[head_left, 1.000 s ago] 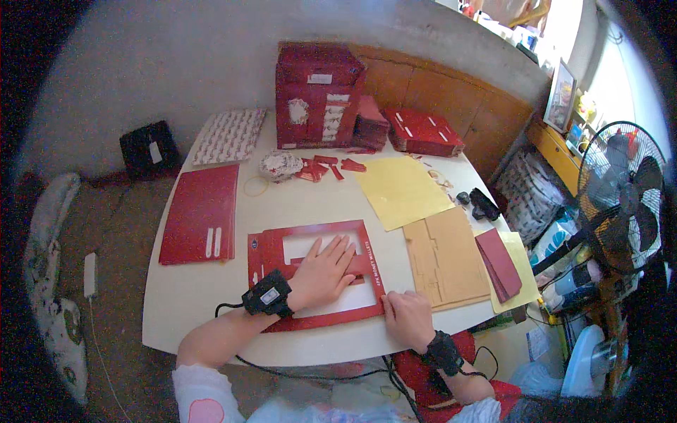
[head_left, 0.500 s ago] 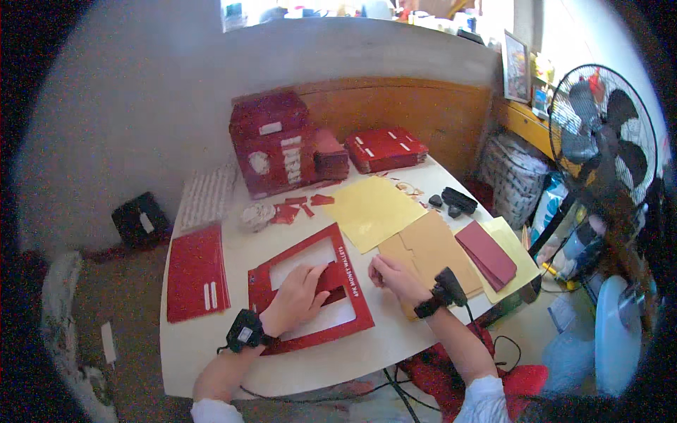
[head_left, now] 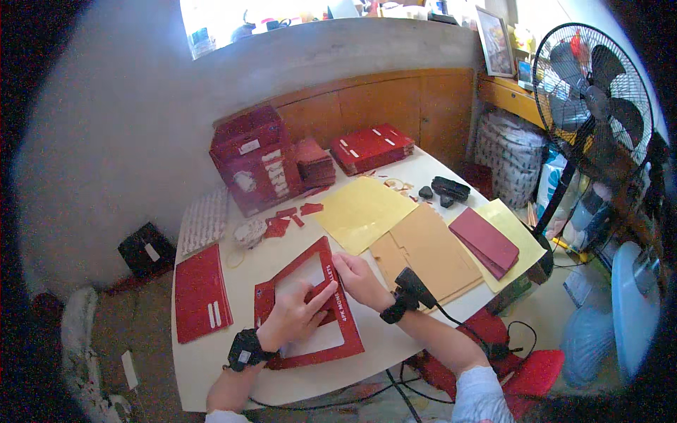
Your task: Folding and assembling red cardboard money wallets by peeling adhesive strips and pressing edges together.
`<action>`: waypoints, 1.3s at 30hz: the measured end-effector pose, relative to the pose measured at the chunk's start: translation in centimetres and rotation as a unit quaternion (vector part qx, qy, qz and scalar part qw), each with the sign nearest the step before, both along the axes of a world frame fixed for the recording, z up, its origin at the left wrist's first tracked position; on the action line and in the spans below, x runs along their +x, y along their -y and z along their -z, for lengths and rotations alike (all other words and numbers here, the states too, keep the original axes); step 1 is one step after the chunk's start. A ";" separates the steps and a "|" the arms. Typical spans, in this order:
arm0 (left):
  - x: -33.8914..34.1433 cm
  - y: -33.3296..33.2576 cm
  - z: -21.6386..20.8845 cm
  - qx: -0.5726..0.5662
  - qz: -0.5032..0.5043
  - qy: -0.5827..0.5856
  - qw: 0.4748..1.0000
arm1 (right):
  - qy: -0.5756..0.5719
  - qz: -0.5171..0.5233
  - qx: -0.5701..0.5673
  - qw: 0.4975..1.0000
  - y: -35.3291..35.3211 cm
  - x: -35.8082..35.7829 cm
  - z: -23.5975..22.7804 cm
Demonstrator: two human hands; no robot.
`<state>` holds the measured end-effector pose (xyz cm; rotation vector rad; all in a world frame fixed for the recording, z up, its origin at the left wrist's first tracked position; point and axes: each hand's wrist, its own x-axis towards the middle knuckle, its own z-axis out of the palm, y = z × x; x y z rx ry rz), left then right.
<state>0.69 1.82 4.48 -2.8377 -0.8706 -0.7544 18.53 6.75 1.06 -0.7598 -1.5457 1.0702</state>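
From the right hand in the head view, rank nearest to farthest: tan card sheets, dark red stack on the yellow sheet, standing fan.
1. Tan card sheets, just right of the right hand.
2. Dark red stack, farther right on the yellow sheet.
3. Standing fan, off the table, far right.

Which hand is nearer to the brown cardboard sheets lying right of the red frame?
Right. The right hand rests on the red card frame's right edge, just beside the brown cardboard sheets; the left hand lies on the frame's middle, farther away.
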 end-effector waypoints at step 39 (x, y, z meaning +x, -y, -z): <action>-2.2 -1.6 1.7 0.017 -0.103 -0.117 0.988 | 0.268 0.069 -0.037 0.960 -1.6 8.4 -0.8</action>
